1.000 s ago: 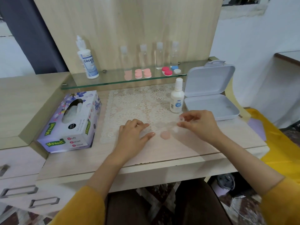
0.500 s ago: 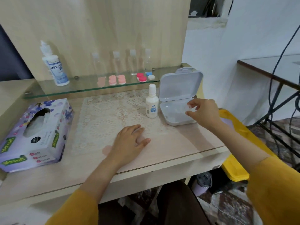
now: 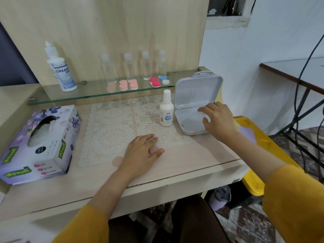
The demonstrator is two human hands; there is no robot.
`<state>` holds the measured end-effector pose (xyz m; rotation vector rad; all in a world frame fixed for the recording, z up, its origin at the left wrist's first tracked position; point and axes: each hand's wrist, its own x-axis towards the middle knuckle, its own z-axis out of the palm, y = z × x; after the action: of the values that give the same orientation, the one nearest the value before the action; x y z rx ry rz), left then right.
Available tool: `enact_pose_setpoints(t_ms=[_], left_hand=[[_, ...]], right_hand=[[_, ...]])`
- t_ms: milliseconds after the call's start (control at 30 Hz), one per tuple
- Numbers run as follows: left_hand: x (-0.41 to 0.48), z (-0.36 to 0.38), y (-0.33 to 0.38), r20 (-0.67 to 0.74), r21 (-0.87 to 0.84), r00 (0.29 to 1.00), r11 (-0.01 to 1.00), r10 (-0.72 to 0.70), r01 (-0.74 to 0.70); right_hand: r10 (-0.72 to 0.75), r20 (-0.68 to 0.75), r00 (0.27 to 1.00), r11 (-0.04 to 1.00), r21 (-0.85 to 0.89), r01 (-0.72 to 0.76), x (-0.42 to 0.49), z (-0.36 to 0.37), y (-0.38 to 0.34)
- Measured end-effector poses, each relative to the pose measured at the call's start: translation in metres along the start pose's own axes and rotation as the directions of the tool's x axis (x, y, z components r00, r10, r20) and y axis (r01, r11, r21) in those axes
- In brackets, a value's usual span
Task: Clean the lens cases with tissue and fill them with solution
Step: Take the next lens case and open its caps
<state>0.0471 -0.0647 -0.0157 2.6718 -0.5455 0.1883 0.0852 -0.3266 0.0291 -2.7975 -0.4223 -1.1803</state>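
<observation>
The left hand (image 3: 144,152) lies palm down on the pale wooden counter (image 3: 192,160), at the near edge of a white lace mat (image 3: 122,123). Its fingers are straight and loosely spread. A small pale pink round piece (image 3: 154,149) shows beneath its fingers, and a second pale pink round cap (image 3: 117,161) lies on the counter just beside the wrist.

The right hand (image 3: 220,121) reaches over the tray of an open white plastic hinged box (image 3: 196,95) at the right of the counter. Its fingers are bent and pinch a clear plastic piece (image 3: 204,115), too transparent to make out further. The box lid stands upright behind the hand.

A small white solution bottle with a blue label (image 3: 166,109) stands upright on the mat, just left of the box. A purple flowered tissue box (image 3: 38,144) sits at the left of the counter with white tissue showing in its slot.

A glass shelf (image 3: 87,96) runs above the mat. A tall white bottle marked DREAM EYE (image 3: 61,71) stands on it at the left. Four small clear bottles with white caps (image 3: 136,67) stand in a row. In front of them lie a pale peach lens case (image 3: 111,87), pink lens cases (image 3: 128,84), a red lens case (image 3: 155,82) and a blue and white lens case (image 3: 164,80).

A yellow plastic bin (image 3: 254,155) stands to the right of the counter.
</observation>
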Motion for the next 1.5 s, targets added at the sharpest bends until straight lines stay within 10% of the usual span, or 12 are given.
enact_pose_setpoints(t_ms=[667, 933, 1200, 1500], left_hand=[[0.0, -0.004, 0.002, 0.024, -0.008, 1.0, 1.0, 0.001, -0.001], [-0.008, -0.04, -0.013, -0.056, -0.22, 0.993, 0.972, -0.102, 0.087], [-0.046, -0.057, -0.073, -0.082, -0.14, 0.953, 0.95, -0.292, 0.279], [-0.053, -0.051, -0.084, -0.089, -0.002, 0.953, 0.957, -0.29, 0.291]], right_hand=[[0.034, -0.049, 0.998, 0.999, 0.012, -0.033, -0.006, 0.0, 0.005], [0.324, 0.222, 0.92, 0.787, 0.477, -0.392, 0.004, -0.02, -0.05], [0.111, 0.584, 0.804, 0.647, 0.572, -0.505, -0.002, -0.002, -0.128], [-0.024, 0.496, 0.868, 0.789, 0.542, -0.289, -0.014, 0.009, -0.155]])
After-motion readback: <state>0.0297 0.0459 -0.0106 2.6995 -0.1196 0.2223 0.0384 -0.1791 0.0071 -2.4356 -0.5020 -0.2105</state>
